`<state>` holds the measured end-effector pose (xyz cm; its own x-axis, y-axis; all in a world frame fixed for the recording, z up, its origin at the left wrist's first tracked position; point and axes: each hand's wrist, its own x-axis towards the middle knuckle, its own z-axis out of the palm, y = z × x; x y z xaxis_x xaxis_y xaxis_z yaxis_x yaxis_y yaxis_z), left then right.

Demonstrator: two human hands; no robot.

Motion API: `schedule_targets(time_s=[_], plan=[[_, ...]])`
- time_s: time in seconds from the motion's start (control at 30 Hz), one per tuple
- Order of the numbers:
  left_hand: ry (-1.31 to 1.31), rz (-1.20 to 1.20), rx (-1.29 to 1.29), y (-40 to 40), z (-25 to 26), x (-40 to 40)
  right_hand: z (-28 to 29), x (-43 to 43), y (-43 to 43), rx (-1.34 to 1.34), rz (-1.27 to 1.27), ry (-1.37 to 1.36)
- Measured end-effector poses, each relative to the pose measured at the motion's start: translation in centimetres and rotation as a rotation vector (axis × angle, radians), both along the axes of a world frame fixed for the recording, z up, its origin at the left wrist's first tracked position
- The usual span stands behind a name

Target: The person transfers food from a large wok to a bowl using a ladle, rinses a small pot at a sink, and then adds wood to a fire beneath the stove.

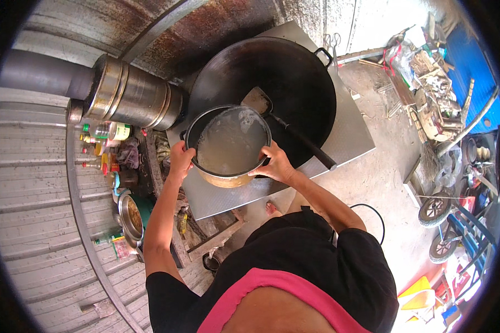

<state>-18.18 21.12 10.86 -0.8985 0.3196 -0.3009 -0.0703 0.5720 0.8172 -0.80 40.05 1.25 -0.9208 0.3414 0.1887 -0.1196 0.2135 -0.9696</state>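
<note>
A round metal pot point(227, 180) with cloudy, foamy liquid point(231, 139) in it is held between my two hands. My left hand point(181, 161) grips the handle on its left side. On the right side, my right hand point(275, 163) grips the other handle, thumb near the rim. The pot is over the near-left edge of a large dark wok point(296, 83); I cannot tell whether it touches the wok. A long-handled wok spatula point(291, 125) lies in the wok beside the pot, its handle reaching over the near-right rim.
The wok sits in a metal stove top point(354, 133). A metal flue pipe point(133, 93) stands at the left. Several bottles point(108, 131) and a steel pot point(130, 218) line the left wall. Firewood point(435, 100) and a wheeled cart point(454, 233) are at the right.
</note>
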Motion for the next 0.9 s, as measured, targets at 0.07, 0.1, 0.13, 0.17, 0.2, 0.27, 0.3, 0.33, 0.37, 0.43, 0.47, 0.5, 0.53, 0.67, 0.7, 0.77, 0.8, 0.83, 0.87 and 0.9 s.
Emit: schedule_targets(time_s=[0.07,0.1,0.13,0.17,0.2,0.27,0.3,0.33,0.37,0.43,0.47,0.5,0.53,0.67,0.7,0.77,0.8,0.83,0.87,0.9], plan=[[-0.007,-0.002,-0.03,1.1,0.3,-0.4,-0.3,-0.2,0.1,-0.045,0.01,-0.06],[-0.014,0.003,-0.058,1.5,0.4,-0.6,-0.4,-0.3,0.1,-0.072,0.001,-0.055],[-0.013,-0.003,-0.061,1.9,0.4,-0.8,-0.5,-0.4,0.1,-0.099,-0.009,-0.05],[-0.022,-0.004,-0.074,2.2,0.3,-1.0,-0.8,-0.6,0.2,-0.102,-0.015,-0.049],[-0.03,0.0,-0.088,2.3,0.2,-1.2,-1.2,-0.8,0.1,-0.1,-0.017,-0.05],[-0.016,-0.019,-0.114,2.3,-0.4,-2.1,-1.8,-1.0,0.0,-0.102,-0.021,-0.049],[-0.004,-0.035,-0.137,2.5,-0.5,-2.4,-1.9,-1.0,0.1,-0.103,-0.021,-0.058],[-0.005,-0.036,-0.14,2.7,-0.6,-2.6,-2.1,-1.0,0.1,-0.105,-0.02,-0.066],[-0.011,-0.033,-0.143,3.0,-0.6,-2.7,-2.6,-1.2,0.0,-0.109,-0.021,-0.067],[-0.02,-0.032,-0.151,3.5,-0.8,-3.1,-3.3,-1.4,-0.4,-0.192,-0.054,-0.026],[-0.015,-0.041,-0.154,3.5,-1.0,-3.6,-3.6,-1.5,-0.4,-0.196,-0.055,-0.027],[-0.012,-0.049,-0.158,3.7,-1.1,-3.7,-3.7,-1.6,-0.4,-0.178,-0.055,-0.074],[-0.016,-0.049,-0.163,4.0,-1.1,-3.8,-3.7,-1.7,-0.3,-0.159,-0.054,-0.121],[-0.039,-0.059,-0.267,4.7,-1.0,-4.6,-2.9,-1.9,-0.3,-0.212,-0.079,-0.119],[-0.041,-0.055,-0.302,4.9,-1.1,-4.9,-2.9,-2.0,-0.3,-0.251,-0.081,-0.168],[-0.021,-0.054,-0.325,5.3,-1.4,-5.3,-3.1,-2.2,-0.5,-0.294,-0.08,-0.22],[-0.035,-0.054,-0.321,5.6,-1.3,-5.7,-3.6,-2.5,-0.8,-0.26,-0.124,-0.211],[-0.048,-0.054,-0.318,5.8,-1.3,-6.0,-4.2,-2.7,-1.0,-0.225,-0.169,-0.202],[-0.058,-0.04,-0.336,6.1,-1.4,-6.3,-4.7,-2.9,-1.1,-0.228,-0.167,-0.203],[-0.058,-0.038,-0.339,6.5,-1.4,-6.6,-5.2,-3.2,-1.3,-0.36,-0.143,-0.199]])
